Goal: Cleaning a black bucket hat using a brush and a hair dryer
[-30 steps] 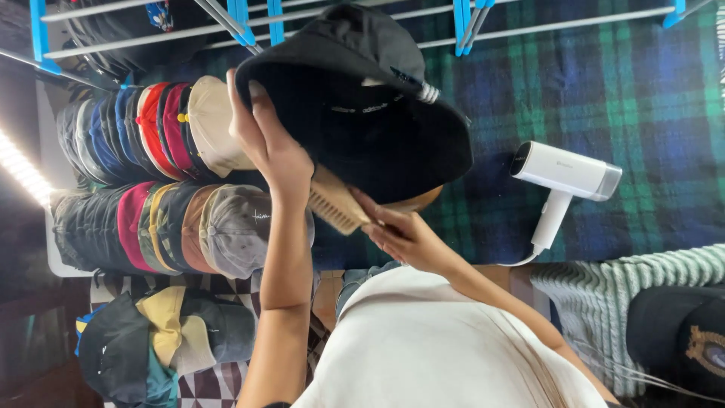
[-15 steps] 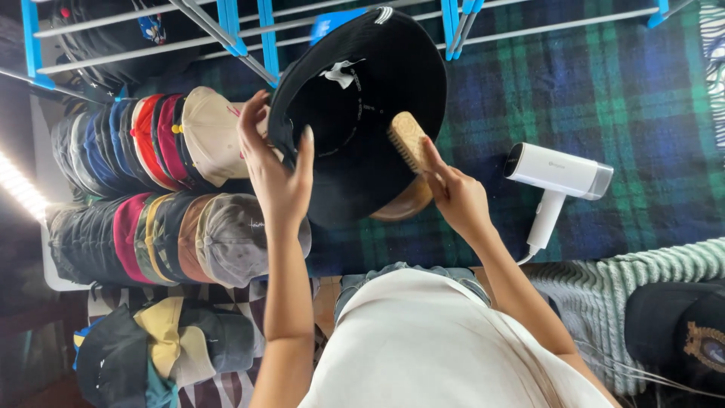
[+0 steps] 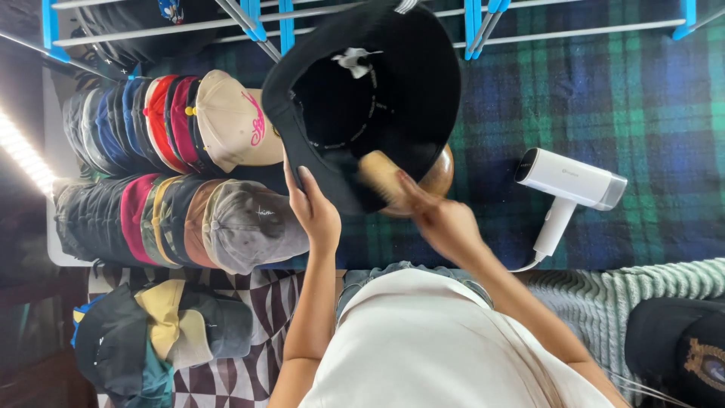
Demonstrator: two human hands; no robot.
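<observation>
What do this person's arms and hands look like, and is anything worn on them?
Both forearms are bare, with no sleeves reaching them, no gloves, and no watch or bracelet that I can see. The left hand has longish, neatly shaped fingernails. The right hand is motion-blurred, so its nails and any rings cannot be made out. A pale, cream-coloured top covers the body below.

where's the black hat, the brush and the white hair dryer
black hat (image 3: 408,68), head view, on the dark inside of its crown
brush (image 3: 380,175), head view, on its pale wooden block
white hair dryer (image 3: 570,178), head view, on the middle of its barrel
</observation>
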